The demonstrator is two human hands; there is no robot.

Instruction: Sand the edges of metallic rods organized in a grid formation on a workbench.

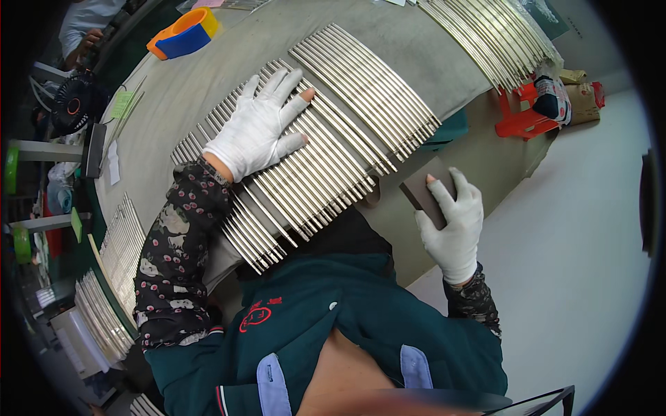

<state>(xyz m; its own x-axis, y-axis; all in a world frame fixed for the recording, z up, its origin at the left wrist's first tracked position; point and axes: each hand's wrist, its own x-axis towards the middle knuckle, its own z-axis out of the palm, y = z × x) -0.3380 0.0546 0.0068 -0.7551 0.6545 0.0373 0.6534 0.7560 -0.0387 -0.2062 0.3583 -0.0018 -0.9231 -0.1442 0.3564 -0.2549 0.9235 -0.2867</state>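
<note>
Long shiny metal rods (pixel 316 166) lie side by side on the grey table (pixel 253 52), their stepped ends toward me at the near edge. My left hand (pixel 255 128), in a white glove with some bare fingertips, rests spread and flat on the rods. Off the table's near right edge, my right hand (pixel 454 225) wears the same kind of glove. It grips a flat dark grey-brown block (pixel 431 191), thumb on one side and fingers over it. Another row of rods (pixel 364 90) lies just right of my left hand, with a narrow gap between.
More rods (pixel 489 41) lie at the far right and along the left side (pixel 119 253). A tape roll (pixel 184 35) in orange, yellow and blue stands at the back. A red stool (pixel 524 114) holds bags at right. A black fan (pixel 73 104) and another person (pixel 87 35) are at left.
</note>
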